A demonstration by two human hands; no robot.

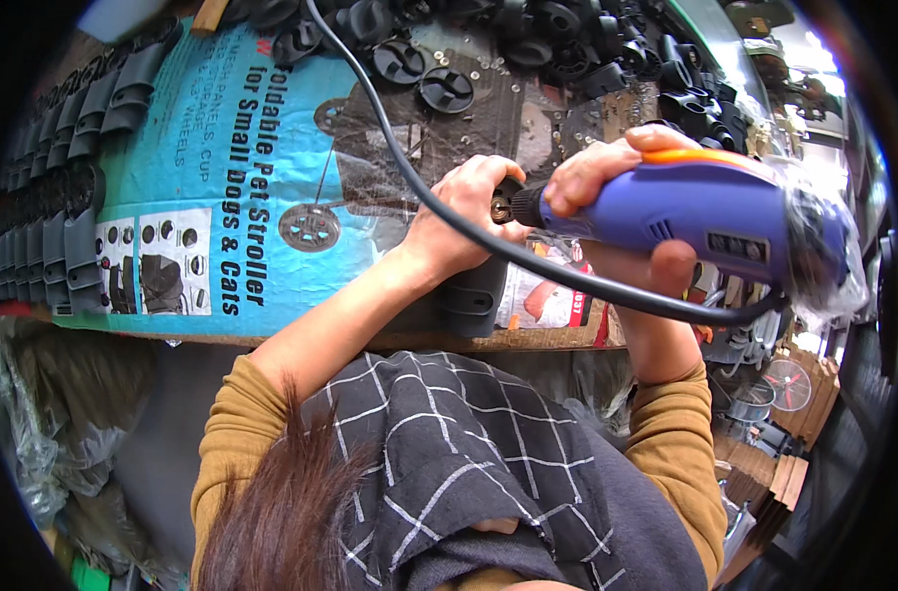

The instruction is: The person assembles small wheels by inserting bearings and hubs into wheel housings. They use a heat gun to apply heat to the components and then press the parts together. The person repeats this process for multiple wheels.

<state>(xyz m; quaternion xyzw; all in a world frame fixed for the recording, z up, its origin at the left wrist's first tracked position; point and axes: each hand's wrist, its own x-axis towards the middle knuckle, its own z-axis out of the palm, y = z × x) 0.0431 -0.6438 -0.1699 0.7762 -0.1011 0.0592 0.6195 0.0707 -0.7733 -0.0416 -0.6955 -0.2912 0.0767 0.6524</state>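
My right hand (604,177) grips a blue and orange corded power screwdriver (685,214), its rear wrapped in clear plastic. The tool lies nearly level, and its black nose (528,207) points left. Just ahead of that nose, my left hand (471,199) holds a dark plastic part (506,193) with a brass-coloured round piece in its end. The bit meets or nearly meets this piece; I cannot tell which. Below my left hand, a dark grey moulded housing (474,299) extends to the table's front edge; whether it joins the held part is hidden. A thick black cable (397,140) arcs across my left wrist.
Printed blue cardboard (197,148) covers the table. Rows of grey plastic housings (83,244) stand at left. Black round caps (446,90) and other black parts (567,37) heap at the back, with small washers (474,74) scattered nearby. Stacked cardboard (803,399) stands at right.
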